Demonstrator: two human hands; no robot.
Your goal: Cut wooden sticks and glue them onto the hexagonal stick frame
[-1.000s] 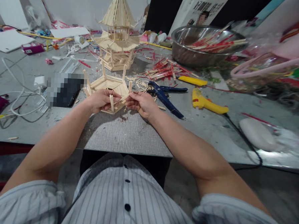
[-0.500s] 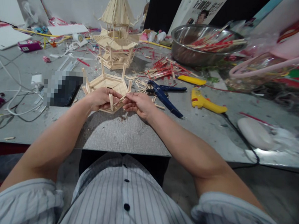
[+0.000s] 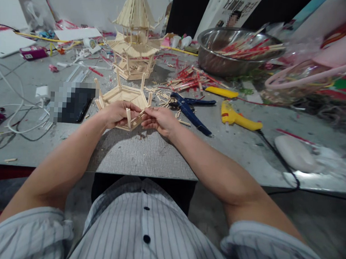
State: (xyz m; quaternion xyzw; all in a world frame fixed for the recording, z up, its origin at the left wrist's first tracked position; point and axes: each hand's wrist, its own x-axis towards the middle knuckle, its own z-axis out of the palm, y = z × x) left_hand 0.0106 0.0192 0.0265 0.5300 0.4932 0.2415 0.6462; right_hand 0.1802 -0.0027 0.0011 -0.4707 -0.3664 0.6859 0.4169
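Both hands are on the six-sided stick frame (image 3: 122,96) near the front edge of the surface (image 3: 218,155): left hand (image 3: 120,114) gripping its near side, right hand (image 3: 158,121) pinching the near right rim between thumb and fingers. Pale wooden sticks, laid in tight rows, square little posts upright at the corners! Right behind stands a tiered stick pagoda (image 3: 134,42) with a ribbed, pointed roof. To the right, blue-handled pliers (image 3: 188,109) and a smooth yellow glue gun (image 3: 239,118) (black cord trailing off the front edge).
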